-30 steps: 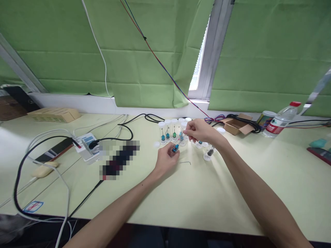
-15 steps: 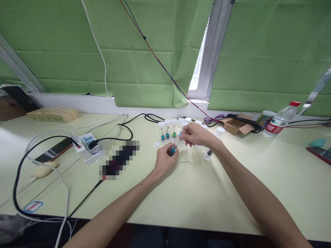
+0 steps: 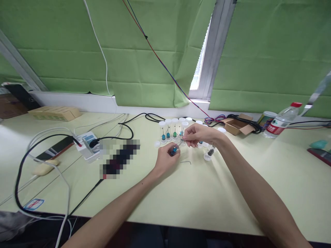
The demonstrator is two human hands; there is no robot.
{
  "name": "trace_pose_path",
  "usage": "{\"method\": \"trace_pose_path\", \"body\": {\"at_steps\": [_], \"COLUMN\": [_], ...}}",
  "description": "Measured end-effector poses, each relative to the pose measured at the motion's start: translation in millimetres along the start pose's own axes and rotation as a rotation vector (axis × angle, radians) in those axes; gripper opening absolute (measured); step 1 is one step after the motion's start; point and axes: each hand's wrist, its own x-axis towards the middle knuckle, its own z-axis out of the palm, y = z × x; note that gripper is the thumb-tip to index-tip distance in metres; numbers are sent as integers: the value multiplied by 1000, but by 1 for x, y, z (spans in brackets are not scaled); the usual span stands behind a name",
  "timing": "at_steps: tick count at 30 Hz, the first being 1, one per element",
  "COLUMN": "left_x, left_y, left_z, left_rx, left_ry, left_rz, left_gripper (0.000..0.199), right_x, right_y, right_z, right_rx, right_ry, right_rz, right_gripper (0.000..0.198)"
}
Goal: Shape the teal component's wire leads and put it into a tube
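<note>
My left hand (image 3: 167, 158) is curled around a small blue piece (image 3: 174, 150), which shows between thumb and fingers. Thumb and forefinger of my right hand (image 3: 193, 136) pinch a thin metal rod (image 3: 180, 143) that slants down toward the blue piece; whether the two are joined I cannot tell. Just behind my hands stand several clear tubes with white caps, among them one with a green piece (image 3: 175, 134) and one with a blue piece (image 3: 163, 137) on thin stems. An L-shaped hex key (image 3: 186, 162) lies in front. Under my right wrist a tube with a dark piece (image 3: 210, 152) stands on the table.
A loose white cap (image 3: 157, 144) lies left of the tubes. Farther right are an open cardboard box (image 3: 236, 126), a can (image 3: 267, 120) and a plastic bottle (image 3: 280, 124). On the left sit a white power strip (image 3: 89, 151), looping cables and a blurred-out dark object (image 3: 119, 160).
The view has shifted slightly. My right hand has tilted a little and the rod between my hands shows more plainly. Both hands keep their hold.
</note>
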Motion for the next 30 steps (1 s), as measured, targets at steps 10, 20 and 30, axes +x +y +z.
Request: {"method": "trace_pose_path", "body": {"at_steps": [10,20,30], "left_x": [-2,-1,0], "left_y": [-5,-8,-8], "left_z": [-1,-2,-3], "left_rx": [-4,36,29], "left_ry": [-46,-71,-48], "left_rz": [36,84,46], "left_gripper": [6,8,6], "right_x": [4,6,7], "right_y": [4,8,5], "right_z": [0,0,3], "right_rx": [59,38,-3], "right_ry": [-124,-174,-111], "right_rz": [64,52,37], "right_gripper": [30,24,29]}}
